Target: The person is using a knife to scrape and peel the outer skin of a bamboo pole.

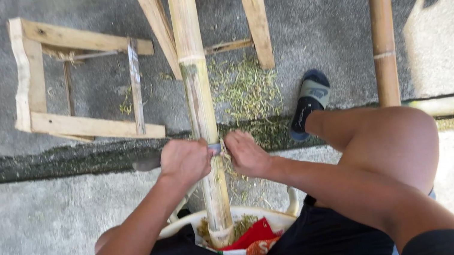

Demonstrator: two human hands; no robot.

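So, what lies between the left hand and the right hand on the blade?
In the head view, the bamboo pole lies between the left hand and right hand, under the blade they grip.

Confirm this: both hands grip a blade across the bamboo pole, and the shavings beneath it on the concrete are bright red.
Not quite. In the head view both hands, left hand and right hand, do hold the blade across the bamboo pole, but the shavings on the concrete are green, not red.

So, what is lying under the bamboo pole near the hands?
Under the bamboo pole lie green shavings on the concrete. Its near end rests on a white chair. Both hands hide the blade's middle.
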